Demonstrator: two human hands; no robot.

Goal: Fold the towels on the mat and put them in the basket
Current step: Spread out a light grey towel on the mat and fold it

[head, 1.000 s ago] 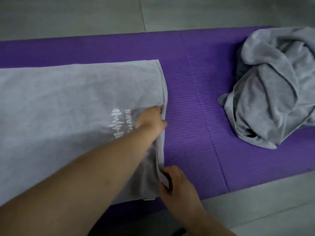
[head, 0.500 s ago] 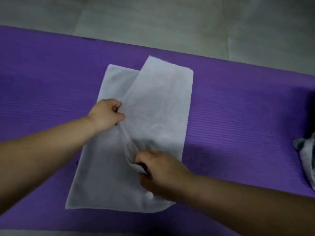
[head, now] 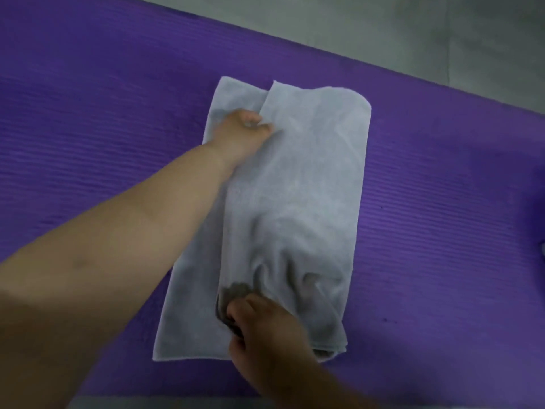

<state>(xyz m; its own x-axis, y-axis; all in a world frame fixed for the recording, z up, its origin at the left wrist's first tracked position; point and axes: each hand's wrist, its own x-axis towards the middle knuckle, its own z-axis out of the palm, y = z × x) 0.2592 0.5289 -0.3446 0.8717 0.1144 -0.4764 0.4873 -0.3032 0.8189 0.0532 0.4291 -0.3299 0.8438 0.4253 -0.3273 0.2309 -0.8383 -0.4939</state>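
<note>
Both left hand (head: 241, 131) and right hand (head: 265, 329) pinch fleecy towel (head: 295, 187) on ribbed mat (head: 427, 202).

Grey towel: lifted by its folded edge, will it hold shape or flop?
Probably flops: the grey towel wrinkles where the right hand grips it. Likely light: the left hand pinches its edge. The ribbed mat may resist sliding.
</note>
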